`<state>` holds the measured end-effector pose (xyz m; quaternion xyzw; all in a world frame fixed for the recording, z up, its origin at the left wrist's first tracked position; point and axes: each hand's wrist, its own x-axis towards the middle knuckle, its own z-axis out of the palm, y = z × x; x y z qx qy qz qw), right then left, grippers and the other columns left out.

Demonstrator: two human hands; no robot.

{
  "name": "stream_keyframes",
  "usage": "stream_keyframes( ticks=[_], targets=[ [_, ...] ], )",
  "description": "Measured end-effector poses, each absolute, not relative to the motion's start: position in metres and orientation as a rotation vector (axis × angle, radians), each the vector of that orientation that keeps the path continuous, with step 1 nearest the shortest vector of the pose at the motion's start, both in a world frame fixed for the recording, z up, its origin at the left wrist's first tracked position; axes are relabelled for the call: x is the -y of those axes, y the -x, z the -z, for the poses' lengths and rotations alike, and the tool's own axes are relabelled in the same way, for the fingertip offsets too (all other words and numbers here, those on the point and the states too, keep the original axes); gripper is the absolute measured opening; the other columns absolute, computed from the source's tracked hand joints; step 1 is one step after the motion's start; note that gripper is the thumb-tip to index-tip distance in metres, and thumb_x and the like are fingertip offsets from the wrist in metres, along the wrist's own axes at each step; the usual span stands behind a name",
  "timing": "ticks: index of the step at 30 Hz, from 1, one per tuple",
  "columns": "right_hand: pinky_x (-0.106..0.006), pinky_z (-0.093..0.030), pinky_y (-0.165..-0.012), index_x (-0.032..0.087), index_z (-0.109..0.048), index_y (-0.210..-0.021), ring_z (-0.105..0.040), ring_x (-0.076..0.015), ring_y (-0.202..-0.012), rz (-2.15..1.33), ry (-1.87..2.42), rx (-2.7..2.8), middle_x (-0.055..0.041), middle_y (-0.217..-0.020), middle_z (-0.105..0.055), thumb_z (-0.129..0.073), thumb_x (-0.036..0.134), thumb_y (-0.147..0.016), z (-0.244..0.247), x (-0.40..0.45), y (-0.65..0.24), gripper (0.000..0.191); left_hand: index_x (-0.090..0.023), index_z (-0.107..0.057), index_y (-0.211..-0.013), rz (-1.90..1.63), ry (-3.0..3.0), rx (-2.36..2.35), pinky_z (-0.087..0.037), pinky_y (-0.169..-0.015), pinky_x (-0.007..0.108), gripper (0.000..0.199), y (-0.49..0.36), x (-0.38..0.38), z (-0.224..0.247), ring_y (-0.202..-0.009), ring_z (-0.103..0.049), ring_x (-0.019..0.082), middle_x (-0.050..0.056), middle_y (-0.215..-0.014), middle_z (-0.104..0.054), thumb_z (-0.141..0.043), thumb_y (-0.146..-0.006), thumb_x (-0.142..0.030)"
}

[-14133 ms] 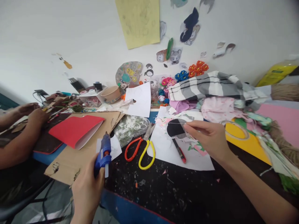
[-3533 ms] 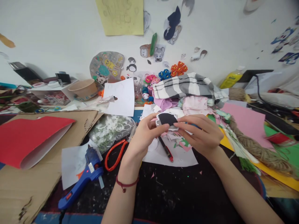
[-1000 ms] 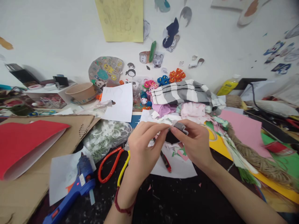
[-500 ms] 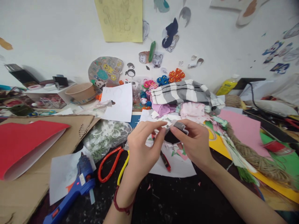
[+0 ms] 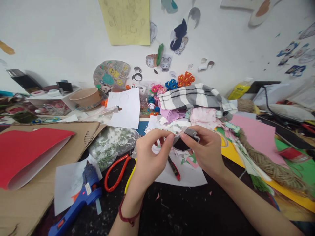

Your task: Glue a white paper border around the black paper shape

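Observation:
My right hand [image 5: 208,150] grips a small black-and-grey cutout [image 5: 182,144] with a pale edge, its thumb pressed on the front. At the cutout's left edge, my left hand [image 5: 154,152] has its thumb and forefinger pinched together. Whatever lies between those fingertips is too small to make out. Both hands are raised over a white sheet [image 5: 189,177] strewn with paper scraps. Below the left fingers, a red-and-black pen-like tool [image 5: 174,168] rests on that sheet.
A blue glue gun [image 5: 87,190] lies at left on paper, beside red-and-yellow-handled scissors or pliers [image 5: 113,186]. Farther left are cardboard [image 5: 29,209] and a folded red sheet [image 5: 31,150]. Checked cloth [image 5: 192,98] is piled behind my hands; twine [image 5: 275,167] and coloured paper lie right.
My left forefinger has drawn down against the thumb, closing the pinch. The cutout tilts slightly in my right hand. The view has shifted a little.

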<state>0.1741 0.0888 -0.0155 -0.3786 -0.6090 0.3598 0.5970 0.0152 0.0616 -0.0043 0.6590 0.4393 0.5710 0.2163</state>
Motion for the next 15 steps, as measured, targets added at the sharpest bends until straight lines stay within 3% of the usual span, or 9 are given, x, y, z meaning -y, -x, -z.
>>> stream_keyframes(
  ticks=[15],
  targets=[
    [-0.022, -0.041, -0.044, 0.024, -0.071, -0.08, -0.049, -0.0095, -0.056, -0.885, 0.845, 1.439, 0.003, -0.069, -0.062, -0.074, 0.027, -0.083, 0.0218, -0.0906, -0.1749, 0.005, -0.02, -0.066, -0.081, -1.638, -1.909, -1.236, -0.044, -0.064, 0.027, 0.01, -0.0169, -0.0609, 0.0045, -0.066, -0.054, 0.011, -0.001, -0.073, -0.067, -0.065, -0.09, -0.019]
  ],
)
